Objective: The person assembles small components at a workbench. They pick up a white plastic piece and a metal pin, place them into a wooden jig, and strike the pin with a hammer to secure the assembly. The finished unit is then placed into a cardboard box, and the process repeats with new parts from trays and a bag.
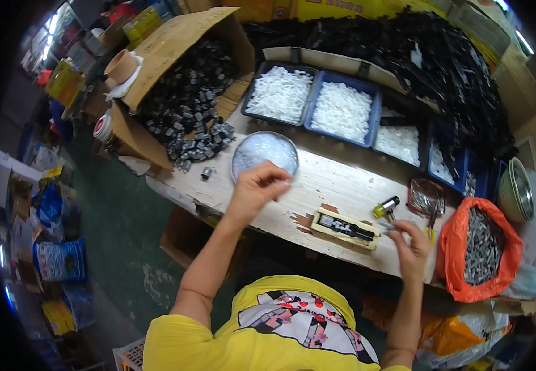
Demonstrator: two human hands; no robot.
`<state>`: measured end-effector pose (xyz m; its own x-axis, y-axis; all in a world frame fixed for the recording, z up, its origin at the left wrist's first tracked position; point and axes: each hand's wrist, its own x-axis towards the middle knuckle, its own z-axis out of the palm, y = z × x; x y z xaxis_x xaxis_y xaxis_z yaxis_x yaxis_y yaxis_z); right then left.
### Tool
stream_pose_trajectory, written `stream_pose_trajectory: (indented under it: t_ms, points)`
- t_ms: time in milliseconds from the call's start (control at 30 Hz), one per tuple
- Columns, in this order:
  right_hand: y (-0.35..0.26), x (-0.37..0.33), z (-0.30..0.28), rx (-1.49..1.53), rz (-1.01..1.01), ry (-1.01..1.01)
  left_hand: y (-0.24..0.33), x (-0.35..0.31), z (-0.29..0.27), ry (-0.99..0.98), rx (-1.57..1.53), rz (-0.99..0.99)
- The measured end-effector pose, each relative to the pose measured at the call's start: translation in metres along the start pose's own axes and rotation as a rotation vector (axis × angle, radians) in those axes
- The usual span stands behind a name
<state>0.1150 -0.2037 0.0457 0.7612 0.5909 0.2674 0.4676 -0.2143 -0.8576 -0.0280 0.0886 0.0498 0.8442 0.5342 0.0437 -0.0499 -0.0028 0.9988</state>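
My left hand [257, 190] is over the near rim of a round metal dish [238, 176] with small clear pieces in it. Its thumb and fingers are closed in a pinch; whatever sits between them is too small to make out. A cream block-shaped fixture [367, 242] lies near the table's front edge, with a long black part [345, 227] set in its top. Just right of that block is my right hand [412, 246], thumb and forefinger pinched toward its end. A small greyish piece [390, 226] shows at those fingertips, blurred.
Beyond the hands stand trays of white parts [342, 111]. A cardboard box [175, 49] spills dark metal pieces at left. A yellow-black cylinder [386, 206], a small red-rimmed tray [425, 196] and an orange bag [453, 260] of metal parts are at right. Black strips [379, 49] heap behind.
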Motion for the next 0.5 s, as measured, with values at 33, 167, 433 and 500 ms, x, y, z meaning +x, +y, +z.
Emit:
stream_pose_trajectory:
  t_ms: [33, 167, 433, 500]
  points:
    - [-0.013, 0.005, 0.012, 0.056, -0.021, -0.049, 0.001, -0.006, 0.016, -0.060, -0.043, -0.010]
    - [-0.020, 0.011, 0.036, 0.199, -0.009, -0.077, -0.009, -0.014, 0.052, -0.199, -0.231, -0.114]
    - [-0.015, 0.007, 0.040, 0.303, 0.084, -0.065, -0.009, -0.015, 0.066, -0.250, -0.188, -0.037]
    - [-0.014, 0.006, 0.041, 0.335, 0.117, -0.075, -0.009, -0.015, 0.067, -0.260, -0.180, -0.028]
